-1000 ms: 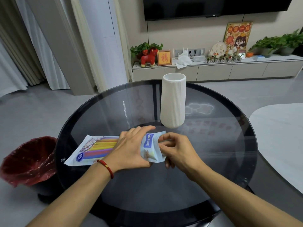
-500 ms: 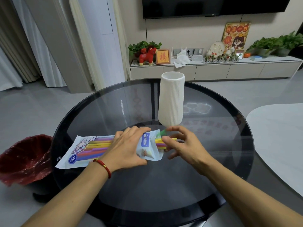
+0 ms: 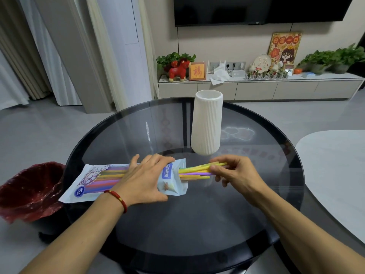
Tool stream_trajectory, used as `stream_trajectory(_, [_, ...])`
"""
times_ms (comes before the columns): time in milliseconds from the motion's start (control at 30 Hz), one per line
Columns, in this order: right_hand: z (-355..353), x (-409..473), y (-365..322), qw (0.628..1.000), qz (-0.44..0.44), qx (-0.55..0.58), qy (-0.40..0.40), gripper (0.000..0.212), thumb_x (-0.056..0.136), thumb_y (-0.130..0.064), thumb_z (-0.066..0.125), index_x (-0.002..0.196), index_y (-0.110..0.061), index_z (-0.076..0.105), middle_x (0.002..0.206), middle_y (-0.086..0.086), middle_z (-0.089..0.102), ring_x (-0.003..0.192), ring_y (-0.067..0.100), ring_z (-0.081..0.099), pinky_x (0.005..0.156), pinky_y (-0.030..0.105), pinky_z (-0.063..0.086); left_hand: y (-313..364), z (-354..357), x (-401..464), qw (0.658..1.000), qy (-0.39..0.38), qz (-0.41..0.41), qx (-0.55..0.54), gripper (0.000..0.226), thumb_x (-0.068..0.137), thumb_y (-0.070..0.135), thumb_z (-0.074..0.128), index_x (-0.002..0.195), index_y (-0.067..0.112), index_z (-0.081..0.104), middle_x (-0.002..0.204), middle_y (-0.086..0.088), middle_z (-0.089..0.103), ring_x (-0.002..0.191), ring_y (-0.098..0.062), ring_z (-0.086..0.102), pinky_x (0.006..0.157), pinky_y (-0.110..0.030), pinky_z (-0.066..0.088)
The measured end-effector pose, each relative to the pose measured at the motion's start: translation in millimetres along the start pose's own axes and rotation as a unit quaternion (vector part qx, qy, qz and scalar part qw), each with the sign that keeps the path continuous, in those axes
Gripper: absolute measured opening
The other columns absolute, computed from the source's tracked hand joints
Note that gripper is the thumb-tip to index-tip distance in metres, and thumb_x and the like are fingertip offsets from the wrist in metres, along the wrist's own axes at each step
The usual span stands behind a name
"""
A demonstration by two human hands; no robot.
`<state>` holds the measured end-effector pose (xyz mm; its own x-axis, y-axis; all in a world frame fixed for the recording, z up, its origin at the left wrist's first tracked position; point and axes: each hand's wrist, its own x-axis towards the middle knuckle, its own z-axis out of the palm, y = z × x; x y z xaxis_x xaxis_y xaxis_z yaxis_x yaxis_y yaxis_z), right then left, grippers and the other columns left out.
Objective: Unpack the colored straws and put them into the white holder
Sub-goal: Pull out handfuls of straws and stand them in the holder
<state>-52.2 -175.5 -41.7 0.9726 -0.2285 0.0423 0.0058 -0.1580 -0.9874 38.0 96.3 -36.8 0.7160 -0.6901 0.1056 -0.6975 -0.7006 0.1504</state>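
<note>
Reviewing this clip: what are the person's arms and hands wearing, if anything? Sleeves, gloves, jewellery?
Both forearms are bare to the frame edge, with no sleeves in view and no gloves. The left hand has a thin red cord bracelet with a small gold bead at the wrist. The right hand shows no ring, watch or band.

Two bare forearms in view, no sleeves showing anywhere along them. The left hand [image 3: 145,179] carries a thin red cord bracelet [image 3: 118,198] at the wrist, with a small gold bead set on it. The right hand [image 3: 236,176] wears nothing at all: no ring, no watch, no band.
</note>
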Motion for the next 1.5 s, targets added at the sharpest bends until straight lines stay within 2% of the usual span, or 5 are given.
stream_trajectory(167, [0.4, -3.9, -2.7, 0.999, -0.015, -0.008, -0.039, 0.012, 0.086, -0.013, 0.082, 0.096, -0.006, 0.081, 0.079, 0.021, 0.075, 0.062, 0.016, 0.065, 0.058, 0.025, 0.059, 17.6, 0.4, -2.0, 0.998, -0.04, 0.006, -0.043, 0.111, 0.056, 0.099, 0.043, 0.148, 0.046, 0.015, 0.154, 0.019, 0.023, 0.145, -0.006, 0.015, 0.118, -0.061, 0.01])
stream_trajectory(400, [-14.9, -3.1, -7.9, 0.997, -0.014, 0.076, -0.031, 0.023, 0.073, -0.029, 0.083, 0.087, -0.011, 0.084, 0.071, 0.011, 0.07, 0.062, 0.015, 0.06, 0.056, 0.024, 0.052, 43.2, 5.3, 13.0, 0.999, 0.042, -0.005, 0.001, 0.05, 0.092, 0.068, 0.034, 0.126, 0.035, 0.05, 0.14, 0.014, 0.043, 0.133, -0.009, 0.036, 0.117, -0.059, 0.015])
stream_trajectory(700, [-20.0, -4.3, -20.2, 0.927, 0.019, 0.365, 0.084, 0.018, 0.075, -0.027, 0.076, 0.086, -0.013, 0.078, 0.073, -0.004, 0.067, 0.064, 0.005, 0.063, 0.056, 0.015, 0.052, 46.8, 11.3, 16.9, 0.999, -0.022, -0.036, -0.008, 0.013, 0.1, 0.046, 0.03, 0.096, 0.033, 0.03, 0.12, 0.007, 0.046, 0.116, -0.017, 0.042, 0.112, -0.061, 0.022])
stream_trajectory(833, [22.6, -11.9, -17.1, 0.964, 0.034, 0.26, 0.035, 0.061, 0.077, -0.04, 0.078, 0.116, 0.006, 0.064, 0.071, 0.007, 0.046, 0.062, 0.015, 0.045, 0.057, 0.028, 0.036, 55.0, 15.5, 19.0, 1.0, 0.005, -0.019, 0.0, 0.014, 0.102, 0.041, 0.029, 0.1, 0.029, 0.036, 0.117, 0.006, 0.045, 0.113, -0.017, 0.042, 0.112, -0.058, 0.024])
stream_trajectory(1500, [-66.2, -5.8, -79.5, 0.942, -0.166, -0.142, 0.257, 0.029, 0.098, -0.026, 0.062, 0.071, -0.018, 0.07, 0.062, -0.004, 0.066, 0.051, 0.005, 0.063, 0.046, 0.015, 0.051, 45.1, 22.7, 10.8, 0.999, -0.04, -0.017, -0.004, 0.04, 0.091, 0.066, 0.034, 0.106, 0.033, 0.048, 0.121, 0.013, 0.047, 0.121, -0.014, 0.041, 0.115, -0.057, 0.02])
